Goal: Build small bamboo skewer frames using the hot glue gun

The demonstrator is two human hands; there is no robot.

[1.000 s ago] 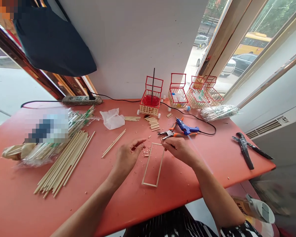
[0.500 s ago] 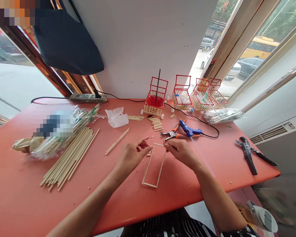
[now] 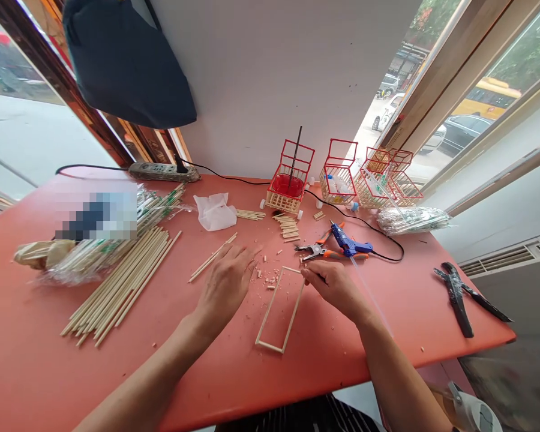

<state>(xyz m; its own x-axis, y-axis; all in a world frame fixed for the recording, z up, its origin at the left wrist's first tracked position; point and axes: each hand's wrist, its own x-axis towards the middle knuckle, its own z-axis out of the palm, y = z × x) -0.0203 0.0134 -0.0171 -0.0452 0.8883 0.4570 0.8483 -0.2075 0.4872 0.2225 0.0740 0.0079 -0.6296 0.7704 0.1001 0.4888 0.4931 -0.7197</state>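
Note:
A long rectangular frame of thin wooden sticks lies on the red table in front of me. My right hand pinches its far right corner, fingers closed. To the left of the frame, my left hand is open, fingers stretched out and slightly blurred, holding nothing. Just past it lie a couple of loose sticks, partly hidden by the hand. Small wood scraps are scattered between my hands. Beyond my right hand are a blue glue gun and orange-handled pliers.
A bundle of sticks and plastic-wrapped packs lie left. Short cut sticks lie near a red-trimmed stick cart; similar carts stand farther right. A power strip sits at the back, black-handled cutters at right.
My left hand has left the frame's far end and moved left towards the loose sticks, its fingers straightening. The right hand stays at the frame's corner. The view has shifted slightly.

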